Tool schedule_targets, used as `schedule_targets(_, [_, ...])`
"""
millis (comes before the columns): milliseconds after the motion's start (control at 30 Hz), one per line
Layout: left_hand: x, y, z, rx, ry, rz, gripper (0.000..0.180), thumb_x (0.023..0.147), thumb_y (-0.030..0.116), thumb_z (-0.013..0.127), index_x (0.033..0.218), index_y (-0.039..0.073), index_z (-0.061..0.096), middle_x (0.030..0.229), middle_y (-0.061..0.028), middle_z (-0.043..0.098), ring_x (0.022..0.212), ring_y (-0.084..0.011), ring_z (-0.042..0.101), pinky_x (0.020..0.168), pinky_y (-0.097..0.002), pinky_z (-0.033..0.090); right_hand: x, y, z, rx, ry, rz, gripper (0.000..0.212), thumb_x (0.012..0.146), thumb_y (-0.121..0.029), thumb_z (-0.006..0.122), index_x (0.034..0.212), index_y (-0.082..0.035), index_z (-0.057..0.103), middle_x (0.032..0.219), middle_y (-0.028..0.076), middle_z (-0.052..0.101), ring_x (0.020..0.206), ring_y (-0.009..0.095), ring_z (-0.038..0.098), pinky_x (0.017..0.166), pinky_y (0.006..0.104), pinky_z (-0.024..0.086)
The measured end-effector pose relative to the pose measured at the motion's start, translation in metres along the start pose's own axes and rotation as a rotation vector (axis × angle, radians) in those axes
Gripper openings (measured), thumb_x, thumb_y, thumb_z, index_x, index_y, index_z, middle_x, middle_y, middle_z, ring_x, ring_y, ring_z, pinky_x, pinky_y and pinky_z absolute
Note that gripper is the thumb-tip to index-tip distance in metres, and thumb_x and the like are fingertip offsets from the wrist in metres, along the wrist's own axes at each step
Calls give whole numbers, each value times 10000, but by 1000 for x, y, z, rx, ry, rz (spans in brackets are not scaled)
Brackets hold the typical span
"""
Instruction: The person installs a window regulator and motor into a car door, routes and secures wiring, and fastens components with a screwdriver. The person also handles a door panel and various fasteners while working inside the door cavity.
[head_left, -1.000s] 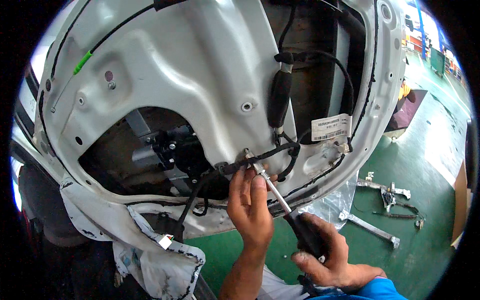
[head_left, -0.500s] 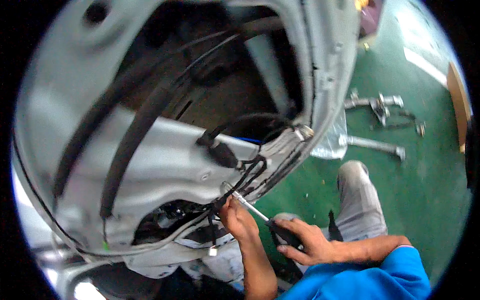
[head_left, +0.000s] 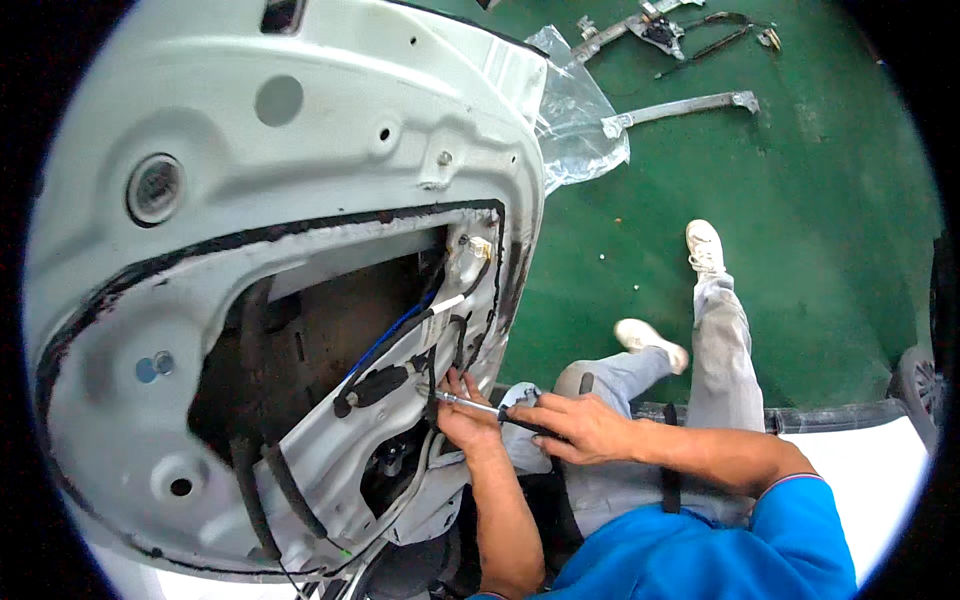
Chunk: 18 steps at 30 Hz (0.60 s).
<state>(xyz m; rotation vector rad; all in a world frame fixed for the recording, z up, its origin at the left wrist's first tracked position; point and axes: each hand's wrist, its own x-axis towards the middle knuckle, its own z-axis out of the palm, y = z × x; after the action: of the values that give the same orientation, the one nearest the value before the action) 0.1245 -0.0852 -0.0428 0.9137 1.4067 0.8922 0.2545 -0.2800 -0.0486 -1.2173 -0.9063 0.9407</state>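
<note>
My right hand (head_left: 585, 427) is closed around the black handle of a nut driver (head_left: 478, 404) with a silver shaft. The shaft points left, its thicker end against the inner metal of a pale car door (head_left: 330, 150). My left hand (head_left: 470, 422) is at the front of the shaft, fingers curled around it beside the black wiring (head_left: 432, 375); the fingertips are partly hidden. What the tool's tip sits on is covered. Left of the hands, a black wire connector (head_left: 385, 384) lies along the door's large opening, near a blue cable (head_left: 392, 335).
Black sleeved cables (head_left: 290, 492) hang at the opening's lower edge. On the green floor (head_left: 820, 240) lie a plastic bag (head_left: 580, 135), a metal rail (head_left: 690, 107) and a window-regulator-like assembly (head_left: 660, 32). My legs (head_left: 718, 350) are right of the door.
The view has shifted, showing more of the door's left side and my shoes. Both hands remain at the nut driver, whose shaft now lies flatter across the picture.
</note>
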Motion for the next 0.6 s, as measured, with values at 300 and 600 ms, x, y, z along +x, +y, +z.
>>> schedule_targets(300, [15,-5,-35,-592,-250,-215,211,951,113,556,1078,-55,551,929,-127,551,809,-198,515,726,-287,457,6,-8,-7,-26,-12,82,453,857,-204,677,1233,-13,511,905,179,608,785,367,630,628,452,520])
schedule_targets(600, [21,-20,-47,-772,-370,-128,217,976,147,553,1093,-21,623,1056,-155,641,875,-214,557,795,-304,491,-1,-14,25,-186,229,-45,460,800,-109,747,1208,33,590,1002,178,640,842,318,669,700,380,554])
